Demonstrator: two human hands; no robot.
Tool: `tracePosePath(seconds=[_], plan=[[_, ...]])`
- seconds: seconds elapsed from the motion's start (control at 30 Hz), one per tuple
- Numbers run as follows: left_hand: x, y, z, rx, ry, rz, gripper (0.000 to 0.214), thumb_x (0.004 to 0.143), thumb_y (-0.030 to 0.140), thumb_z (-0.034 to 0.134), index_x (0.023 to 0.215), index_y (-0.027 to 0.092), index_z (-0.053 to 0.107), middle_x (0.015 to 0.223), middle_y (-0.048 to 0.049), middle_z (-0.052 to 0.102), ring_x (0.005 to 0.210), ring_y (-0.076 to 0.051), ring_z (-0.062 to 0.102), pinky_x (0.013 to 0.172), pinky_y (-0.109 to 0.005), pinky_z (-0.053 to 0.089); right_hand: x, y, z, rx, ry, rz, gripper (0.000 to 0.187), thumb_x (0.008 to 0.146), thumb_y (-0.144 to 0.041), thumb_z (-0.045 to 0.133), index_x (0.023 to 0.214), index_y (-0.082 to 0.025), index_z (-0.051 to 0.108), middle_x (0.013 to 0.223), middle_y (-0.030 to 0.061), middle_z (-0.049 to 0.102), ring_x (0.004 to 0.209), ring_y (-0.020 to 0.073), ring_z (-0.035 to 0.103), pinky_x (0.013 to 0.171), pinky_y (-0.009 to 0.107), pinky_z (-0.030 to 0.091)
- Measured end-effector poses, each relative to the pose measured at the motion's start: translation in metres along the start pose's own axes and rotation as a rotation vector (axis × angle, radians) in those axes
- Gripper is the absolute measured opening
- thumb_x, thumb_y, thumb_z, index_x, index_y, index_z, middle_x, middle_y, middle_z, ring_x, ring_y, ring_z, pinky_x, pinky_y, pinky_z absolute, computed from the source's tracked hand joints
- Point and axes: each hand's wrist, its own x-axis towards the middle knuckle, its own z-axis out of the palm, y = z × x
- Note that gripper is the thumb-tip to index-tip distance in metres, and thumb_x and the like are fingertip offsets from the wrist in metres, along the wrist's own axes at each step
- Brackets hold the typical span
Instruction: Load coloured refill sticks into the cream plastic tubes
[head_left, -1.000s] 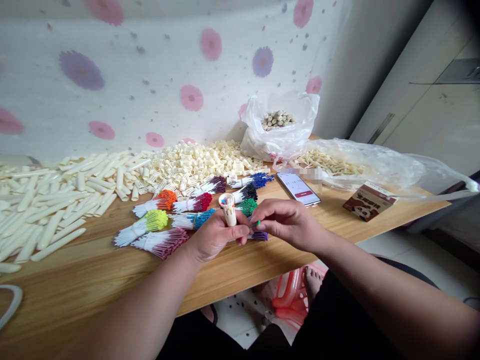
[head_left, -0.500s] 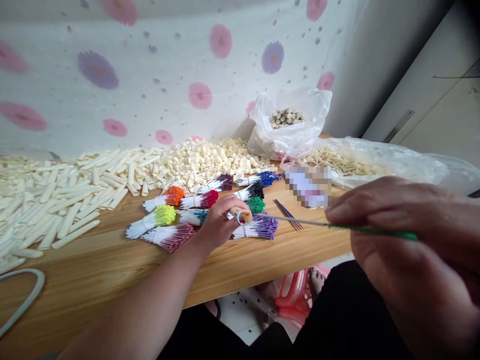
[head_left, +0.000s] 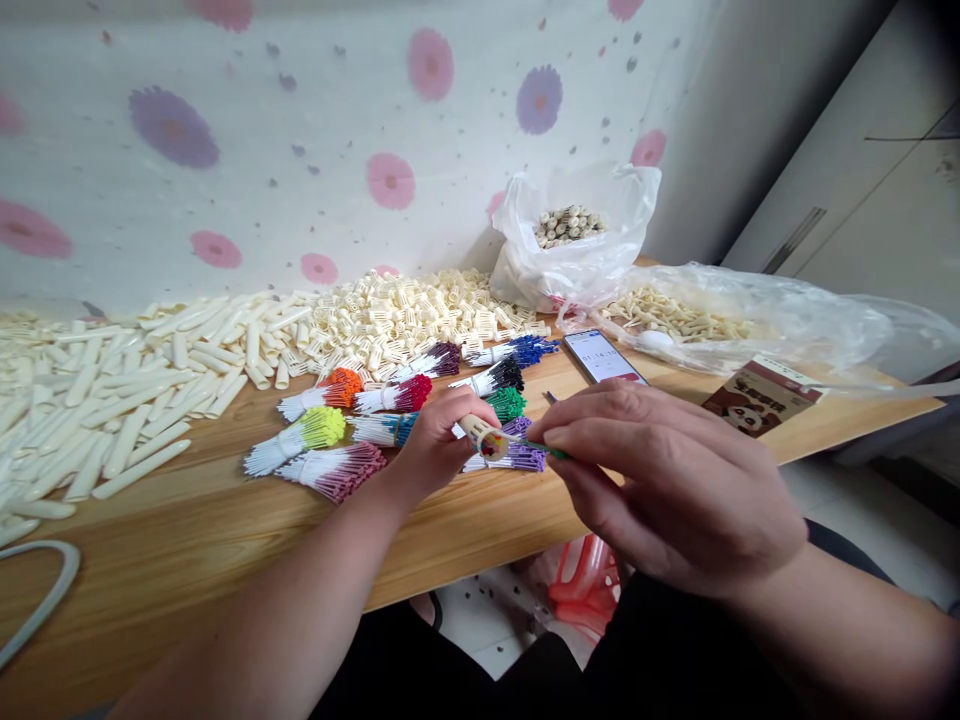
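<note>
My left hand [head_left: 431, 448] is closed round a cream pen barrel [head_left: 480, 436] whose open end shows several coloured refill tips. My right hand [head_left: 660, 480] pinches a thin green-ended refill [head_left: 546, 449] with its tip at the barrel's open end. Both hands hover over the front edge of the wooden table [head_left: 187, 560]. Just behind them lie bundles of refills with coloured ends: purple [head_left: 517, 455], green [head_left: 506, 403], black [head_left: 499, 377], blue [head_left: 525, 350], red [head_left: 401, 396], orange [head_left: 334, 388], yellow-green [head_left: 307, 435] and dull pink [head_left: 341, 470].
Heaps of cream barrels [head_left: 112, 390] and cream slotted parts [head_left: 405, 320] fill the table's back. A white bag of small parts [head_left: 574, 245], a clear bag [head_left: 720, 320], a phone [head_left: 604, 358] and a small carton [head_left: 761, 395] lie right. A grey curved rim [head_left: 37, 600] sits front left.
My right hand, which had drawn the green refill out towards the camera, has come back to the barrel. The refill's tip now meets the barrel's open end. My left hand stayed put.
</note>
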Motion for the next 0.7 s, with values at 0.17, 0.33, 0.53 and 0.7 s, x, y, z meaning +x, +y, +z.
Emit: tracePosePath(seconds=[0.17, 0.33, 0.53, 0.7], plan=[[0.0, 0.001, -0.002, 0.086, -0.013, -0.005, 0.023, 0.083, 0.041, 0.059, 0.079, 0.019, 0.065, 0.077, -0.0016, 0.059, 0.071, -0.015, 0.053, 0.068, -0.027, 0.041, -0.008, 0.01, 0.019, -0.034, 0.005, 0.022, 0.018, 0.082, -0.006, 0.054, 0.093, -0.019, 0.059, 0.089, 0.0071, 0.067, 0.08, 0.0163, 0.062, 0.071, 0.03, 0.052], [0.0, 0.004, -0.005, 0.132, -0.036, 0.085, 0.056, 0.083, 0.065, 0.039, 0.103, 0.017, 0.061, 0.092, -0.0063, 0.059, 0.086, -0.02, 0.053, 0.079, -0.033, 0.043, -0.017, 0.02, 0.026, -0.165, 0.019, 0.01, 0.02, 0.08, -0.003, 0.056, 0.095, -0.016, 0.061, 0.093, 0.0084, 0.061, 0.081, 0.017, 0.057, 0.07, 0.033, 0.049], [-0.002, 0.005, -0.003, 0.199, 0.038, 0.104, 0.047, 0.091, 0.054, 0.034, 0.103, 0.018, 0.062, 0.091, -0.0066, 0.057, 0.089, -0.019, 0.052, 0.08, -0.033, 0.042, -0.019, 0.025, 0.028, -0.211, 0.101, 0.088, 0.009, 0.078, -0.009, 0.063, 0.083, -0.016, 0.063, 0.086, 0.0056, 0.053, 0.077, 0.0152, 0.05, 0.066, 0.031, 0.045], [-0.002, 0.004, -0.001, 0.243, 0.108, 0.093, 0.045, 0.089, 0.055, 0.039, 0.098, 0.018, 0.063, 0.088, -0.0057, 0.056, 0.085, -0.018, 0.052, 0.077, -0.032, 0.043, -0.018, 0.027, 0.031, -0.21, 0.104, 0.113, 0.006, 0.079, -0.01, 0.063, 0.08, -0.015, 0.061, 0.085, 0.0056, 0.053, 0.077, 0.0147, 0.049, 0.067, 0.031, 0.045]])
